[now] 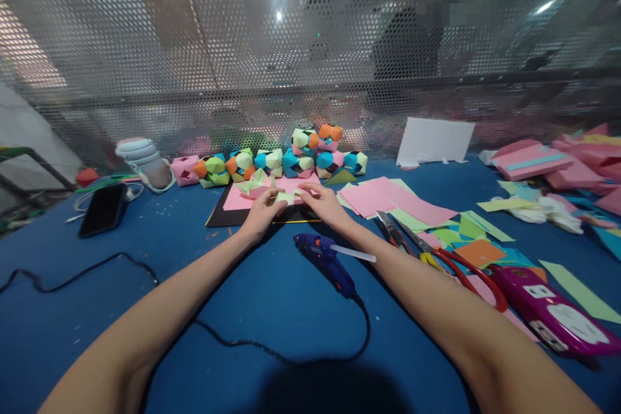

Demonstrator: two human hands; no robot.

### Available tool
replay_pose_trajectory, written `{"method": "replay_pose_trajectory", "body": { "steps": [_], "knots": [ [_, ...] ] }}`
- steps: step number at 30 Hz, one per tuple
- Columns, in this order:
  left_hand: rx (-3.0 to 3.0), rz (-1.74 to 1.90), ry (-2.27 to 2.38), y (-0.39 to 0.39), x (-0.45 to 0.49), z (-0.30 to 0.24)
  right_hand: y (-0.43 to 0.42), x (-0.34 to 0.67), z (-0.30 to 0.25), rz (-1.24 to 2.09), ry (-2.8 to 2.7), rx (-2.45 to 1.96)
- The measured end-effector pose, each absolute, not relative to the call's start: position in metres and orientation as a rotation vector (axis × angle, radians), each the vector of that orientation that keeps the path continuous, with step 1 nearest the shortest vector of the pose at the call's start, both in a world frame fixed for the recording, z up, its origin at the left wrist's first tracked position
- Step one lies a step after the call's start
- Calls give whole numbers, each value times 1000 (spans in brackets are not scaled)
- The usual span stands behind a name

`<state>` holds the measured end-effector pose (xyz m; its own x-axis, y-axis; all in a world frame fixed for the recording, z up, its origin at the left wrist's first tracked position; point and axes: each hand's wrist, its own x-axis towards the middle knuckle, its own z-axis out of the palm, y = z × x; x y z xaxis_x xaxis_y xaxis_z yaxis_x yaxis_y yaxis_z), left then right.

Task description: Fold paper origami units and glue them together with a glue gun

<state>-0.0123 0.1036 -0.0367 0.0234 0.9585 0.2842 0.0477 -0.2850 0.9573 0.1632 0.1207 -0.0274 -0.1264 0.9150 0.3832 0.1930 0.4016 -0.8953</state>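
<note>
A small light green piece of paper (286, 197) lies between my two hands, over a pink sheet on a dark board (226, 215). My left hand (264, 208) is closed on its left side, thumb and fingers pinching it. My right hand (324, 202) is closed at its right side, fingertips pressed together near the paper's edge. Just behind my left hand sits a folded light green paper shape (257, 184). In front of my hands a blue glue gun (327, 262) rests on the table, with a translucent glue stick sticking out toward my right forearm.
Several folded paper balls (269, 163) line the back, some stacked. Pink sheets (383, 197), red-handled scissors (460, 272), a cutter (392, 229) and a purple case (553, 310) lie right. A phone (103, 209) and bottle (145, 165) are left. The glue gun's cord (272, 352) crosses the table.
</note>
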Motion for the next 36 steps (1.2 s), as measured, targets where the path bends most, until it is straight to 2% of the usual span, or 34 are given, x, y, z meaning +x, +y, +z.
{"method": "replay_pose_trajectory", "body": {
  "steps": [23, 36],
  "knots": [
    [1808, 1525, 972, 106, -17, -36, 115, 162, -25, 605, -1768, -1035],
    [1862, 1537, 1059, 106, -17, -37, 112, 161, -26, 516, -1834, -1091]
  ]
}}
